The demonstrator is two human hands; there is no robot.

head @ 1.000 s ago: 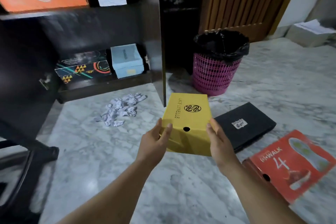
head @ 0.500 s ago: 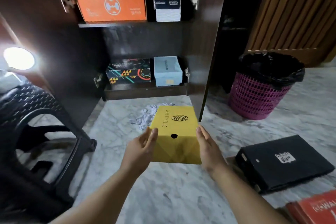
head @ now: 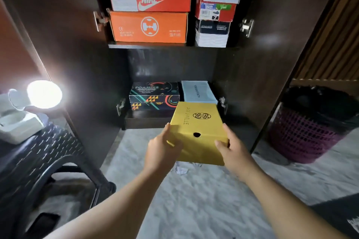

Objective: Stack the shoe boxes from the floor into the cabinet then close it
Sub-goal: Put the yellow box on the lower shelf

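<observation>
A yellow shoe box (head: 198, 132) hangs in the air in front of the open dark cabinet (head: 171, 68). My left hand (head: 163, 153) grips its left side and my right hand (head: 231, 151) grips its right side. On the cabinet's bottom shelf lie a black patterned box (head: 153, 96) and a light blue box (head: 198, 91), just beyond the yellow box. The upper shelf holds two orange boxes (head: 149, 11) and a stack of smaller boxes (head: 215, 15). A black box (head: 347, 219) shows at the lower right edge on the floor.
Both cabinet doors stand open, the left door (head: 64, 54) and the right door (head: 272, 54). A pink bin with a black liner (head: 310, 126) stands at the right. A dark plastic stool (head: 38, 161) with a lit lamp (head: 43, 94) is at the left. Crumpled paper (head: 181, 170) lies on the marble floor.
I have moved closer to the cabinet with the yellow box, which now sits higher and nearer the bottom shelf. The red box has left the view.
</observation>
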